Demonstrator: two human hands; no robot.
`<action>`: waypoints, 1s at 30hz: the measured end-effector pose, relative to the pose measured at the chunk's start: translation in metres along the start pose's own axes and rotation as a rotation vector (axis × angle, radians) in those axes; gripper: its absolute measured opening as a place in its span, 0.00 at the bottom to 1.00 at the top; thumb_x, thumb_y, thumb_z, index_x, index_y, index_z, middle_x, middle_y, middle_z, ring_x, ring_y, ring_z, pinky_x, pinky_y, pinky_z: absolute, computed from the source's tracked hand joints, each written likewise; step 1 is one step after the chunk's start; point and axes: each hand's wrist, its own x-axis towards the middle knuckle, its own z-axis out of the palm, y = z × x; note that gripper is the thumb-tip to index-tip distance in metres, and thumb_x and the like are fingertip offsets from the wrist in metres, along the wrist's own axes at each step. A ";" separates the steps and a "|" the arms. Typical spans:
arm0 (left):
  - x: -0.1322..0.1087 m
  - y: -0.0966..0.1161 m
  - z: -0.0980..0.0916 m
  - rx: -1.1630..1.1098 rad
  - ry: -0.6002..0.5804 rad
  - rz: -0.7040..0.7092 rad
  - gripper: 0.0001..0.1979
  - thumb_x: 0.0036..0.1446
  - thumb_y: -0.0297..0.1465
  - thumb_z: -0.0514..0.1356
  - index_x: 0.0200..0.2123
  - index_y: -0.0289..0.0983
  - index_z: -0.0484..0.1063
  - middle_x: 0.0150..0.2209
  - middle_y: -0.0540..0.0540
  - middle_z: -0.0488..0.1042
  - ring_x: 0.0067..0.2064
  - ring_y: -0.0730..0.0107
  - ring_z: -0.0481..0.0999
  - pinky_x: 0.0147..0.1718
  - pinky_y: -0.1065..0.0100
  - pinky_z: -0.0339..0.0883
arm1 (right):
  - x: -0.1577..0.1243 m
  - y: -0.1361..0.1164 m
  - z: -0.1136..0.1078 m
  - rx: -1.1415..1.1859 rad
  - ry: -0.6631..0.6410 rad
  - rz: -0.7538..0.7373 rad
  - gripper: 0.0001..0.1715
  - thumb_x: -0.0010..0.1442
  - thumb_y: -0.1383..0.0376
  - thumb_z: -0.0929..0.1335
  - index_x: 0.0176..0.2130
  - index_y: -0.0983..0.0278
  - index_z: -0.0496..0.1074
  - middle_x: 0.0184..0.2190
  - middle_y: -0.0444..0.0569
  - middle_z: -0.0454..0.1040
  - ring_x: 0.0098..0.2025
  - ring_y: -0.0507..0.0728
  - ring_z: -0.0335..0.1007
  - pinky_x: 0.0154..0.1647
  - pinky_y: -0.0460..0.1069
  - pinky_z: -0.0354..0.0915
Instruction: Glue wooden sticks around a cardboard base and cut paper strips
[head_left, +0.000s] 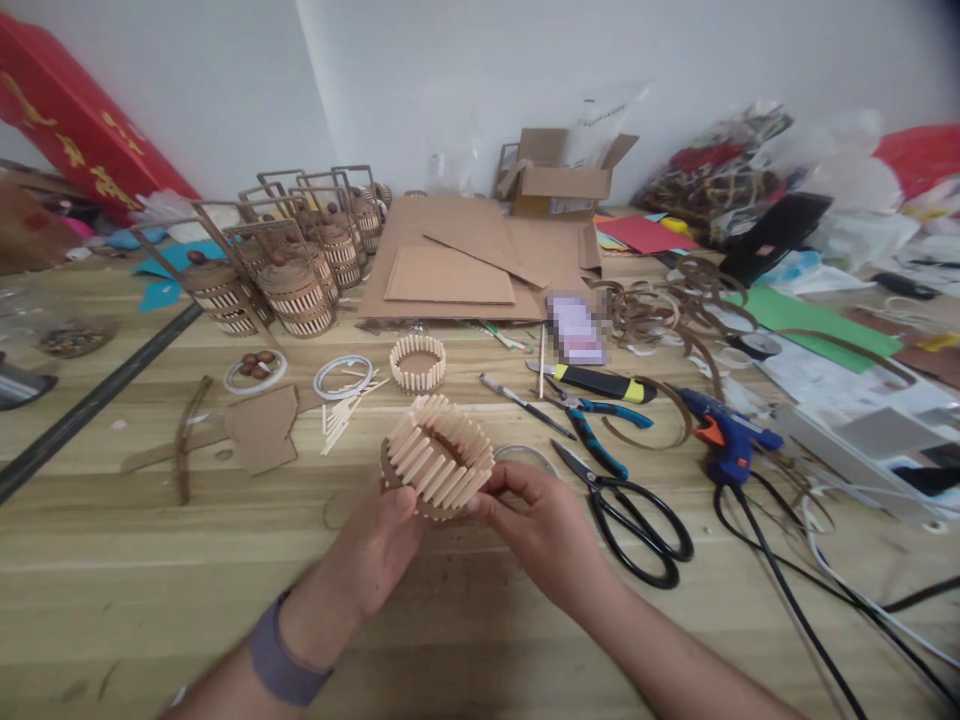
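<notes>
Between my hands, above the front of the table, is a small round basket (442,460) with a ring of short wooden sticks on a cardboard base. It is tilted so that its inside partly shows. My left hand (394,535) grips its left edge with the thumb on the base's rim. My right hand (536,515) pinches its lower right edge; the fingertips are partly hidden. Behind it stands a shorter round stick basket (418,364). Loose wooden sticks (343,412) lie to the left, by a white ring (343,378).
To the right lie black-handled scissors (630,520), blue pliers (600,430), a utility knife (600,382), a pen (527,406) and a blue glue gun (727,435) with trailing cables. Finished lidded baskets (296,295) stand back left. Cardboard sheets (450,272) lie at the back.
</notes>
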 end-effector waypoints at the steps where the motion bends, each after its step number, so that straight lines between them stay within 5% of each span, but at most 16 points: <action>1: 0.000 0.000 0.000 0.007 -0.001 0.010 0.19 0.49 0.43 0.69 0.43 0.40 0.79 0.38 0.45 0.81 0.48 0.53 0.77 0.53 0.55 0.68 | 0.000 0.000 0.000 -0.029 0.019 -0.030 0.10 0.54 0.57 0.72 0.27 0.60 0.76 0.27 0.46 0.79 0.33 0.58 0.73 0.34 0.49 0.63; 11: 0.000 0.001 0.001 0.067 0.008 -0.001 0.32 0.47 0.50 0.67 0.52 0.40 0.73 0.46 0.41 0.79 0.57 0.46 0.71 0.55 0.50 0.65 | 0.000 0.001 -0.002 -0.157 0.042 -0.256 0.19 0.60 0.50 0.68 0.43 0.60 0.76 0.39 0.52 0.79 0.43 0.63 0.73 0.44 0.54 0.62; 15: -0.001 0.000 0.001 0.076 -0.001 0.009 0.33 0.48 0.51 0.66 0.54 0.40 0.72 0.48 0.41 0.78 0.58 0.46 0.70 0.55 0.50 0.64 | 0.000 -0.001 -0.002 -0.137 0.003 -0.320 0.17 0.62 0.50 0.67 0.39 0.59 0.76 0.37 0.51 0.80 0.42 0.61 0.73 0.45 0.54 0.63; 22: -0.002 0.000 -0.006 0.273 0.403 0.324 0.25 0.49 0.39 0.70 0.51 0.45 0.71 0.53 0.47 0.74 0.55 0.59 0.72 0.50 0.63 0.68 | -0.001 0.006 0.003 -0.048 0.016 -0.176 0.14 0.59 0.55 0.69 0.40 0.61 0.75 0.38 0.51 0.80 0.43 0.62 0.75 0.46 0.55 0.66; 25: -0.002 0.001 -0.006 0.382 0.409 0.384 0.19 0.52 0.37 0.69 0.47 0.42 0.73 0.48 0.46 0.77 0.49 0.62 0.77 0.45 0.66 0.70 | 0.000 0.007 0.004 -0.033 0.026 -0.157 0.12 0.57 0.58 0.69 0.40 0.61 0.75 0.38 0.51 0.80 0.41 0.61 0.76 0.45 0.55 0.67; 30: -0.005 0.000 -0.003 0.505 0.377 0.374 0.24 0.51 0.35 0.69 0.52 0.43 0.70 0.51 0.44 0.76 0.51 0.59 0.77 0.47 0.64 0.71 | -0.001 0.007 0.007 0.030 0.033 -0.138 0.10 0.56 0.58 0.69 0.36 0.62 0.74 0.35 0.50 0.79 0.38 0.59 0.77 0.41 0.53 0.71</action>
